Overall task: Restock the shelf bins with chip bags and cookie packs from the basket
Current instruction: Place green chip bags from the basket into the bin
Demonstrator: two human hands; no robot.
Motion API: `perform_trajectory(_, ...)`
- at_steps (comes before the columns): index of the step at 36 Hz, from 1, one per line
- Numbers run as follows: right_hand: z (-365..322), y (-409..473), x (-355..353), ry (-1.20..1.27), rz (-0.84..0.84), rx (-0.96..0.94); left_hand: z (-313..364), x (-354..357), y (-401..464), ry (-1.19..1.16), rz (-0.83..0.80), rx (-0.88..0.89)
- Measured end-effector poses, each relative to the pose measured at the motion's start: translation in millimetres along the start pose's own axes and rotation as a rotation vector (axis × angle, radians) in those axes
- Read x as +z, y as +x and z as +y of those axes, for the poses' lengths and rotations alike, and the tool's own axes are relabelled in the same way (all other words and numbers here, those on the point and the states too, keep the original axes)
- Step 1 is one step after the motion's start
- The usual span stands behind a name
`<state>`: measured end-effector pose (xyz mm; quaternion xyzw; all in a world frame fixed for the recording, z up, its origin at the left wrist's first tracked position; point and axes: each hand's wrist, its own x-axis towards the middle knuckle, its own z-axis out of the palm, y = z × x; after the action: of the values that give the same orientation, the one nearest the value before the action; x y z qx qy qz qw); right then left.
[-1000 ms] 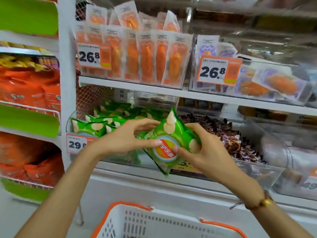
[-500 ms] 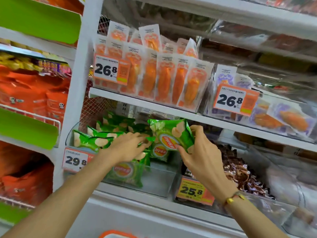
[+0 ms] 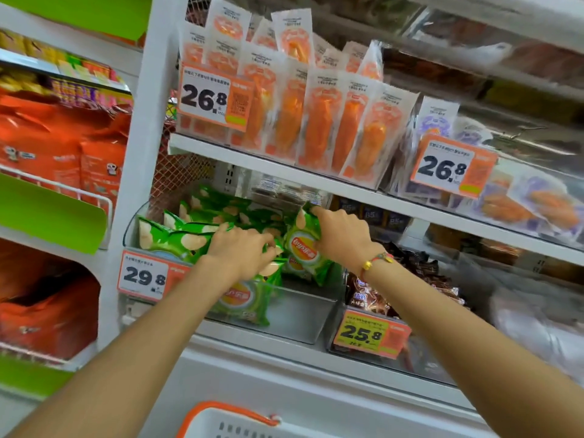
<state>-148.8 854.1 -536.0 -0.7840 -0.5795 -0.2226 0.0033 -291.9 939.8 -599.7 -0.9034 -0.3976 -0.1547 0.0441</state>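
A clear shelf bin (image 3: 303, 314) on the middle shelf holds several green chip bags (image 3: 177, 238). My right hand (image 3: 343, 237) grips one green chip bag (image 3: 303, 248) by its right edge and holds it upright inside the bin. My left hand (image 3: 241, 251) reaches into the same bin, its fingers curled onto the tops of the bags at the front, with another green bag (image 3: 245, 300) leaning against the bin's front wall below it. The white basket with an orange rim (image 3: 221, 420) shows at the bottom edge.
To the right a second bin holds brown snack packs (image 3: 420, 273) behind a 25.8 price tag (image 3: 371, 335). The shelf above carries orange packs (image 3: 316, 121) and purple packs (image 3: 521, 197). A 29.8 tag (image 3: 145, 275) hangs on the chip bin. Orange bags fill the left rack (image 3: 57, 143).
My right hand has carried the green chip bag from in front of the shelf into the chip bin. My left hand has moved in onto the bags there.
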Motion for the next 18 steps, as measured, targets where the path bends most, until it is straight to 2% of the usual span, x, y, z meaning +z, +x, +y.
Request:
perform_trajectory(6,-6.4,24.8,22.9,0.081,-0.230,-0.046,-1.8,-0.9,-1.6,-0.055,0.001,0.018)
perform_trajectory(14,-5.3,44.5,37.2,0.092,-0.321,-0.092,1.0,0.9,-1.7,-0.057,-0.005,0.025)
perform_trajectory(18,-8.4,39.4,46.5,0.064,-0.300,-0.125,2.6,2.2,-4.3,-0.086,0.006,0.020)
